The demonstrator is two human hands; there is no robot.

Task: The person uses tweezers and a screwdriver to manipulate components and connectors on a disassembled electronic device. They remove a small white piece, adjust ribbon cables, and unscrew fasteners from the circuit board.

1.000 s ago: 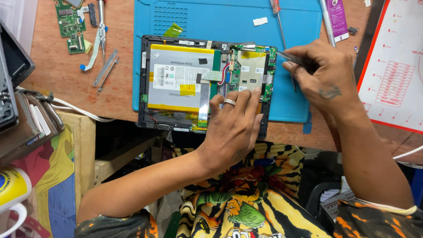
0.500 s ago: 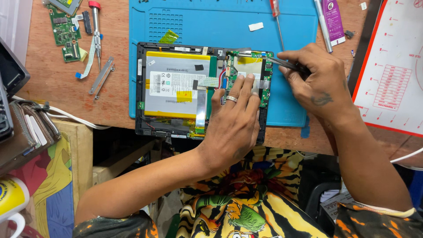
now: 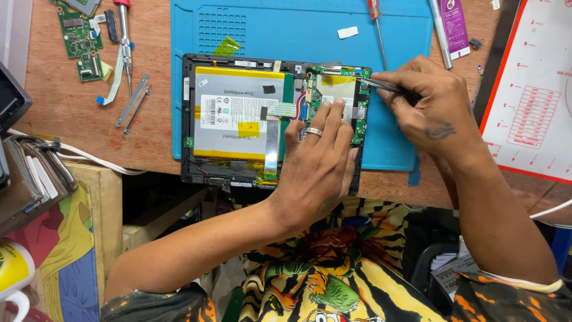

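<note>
An opened black tablet (image 3: 196,65) lies on a blue work mat (image 3: 286,30), its silver battery (image 3: 232,113) and green circuit board (image 3: 360,119) exposed. My left hand (image 3: 319,167), with a ring on one finger, presses flat on the tablet's right part, fingertips on the circuit board. My right hand (image 3: 429,107) grips metal tweezers (image 3: 381,84), whose tips reach the top right corner of the board.
A red-handled screwdriver (image 3: 376,27) and a purple tube (image 3: 454,27) lie at the mat's top right. On the wooden desk at left are a green board (image 3: 80,36), another screwdriver (image 3: 124,36) and metal strips (image 3: 134,101). A red-edged white mat (image 3: 530,89) is at right.
The view has shifted slightly. My right hand has moved the tweezers a little up along the board's top right corner; my left hand stays pressed on the tablet.
</note>
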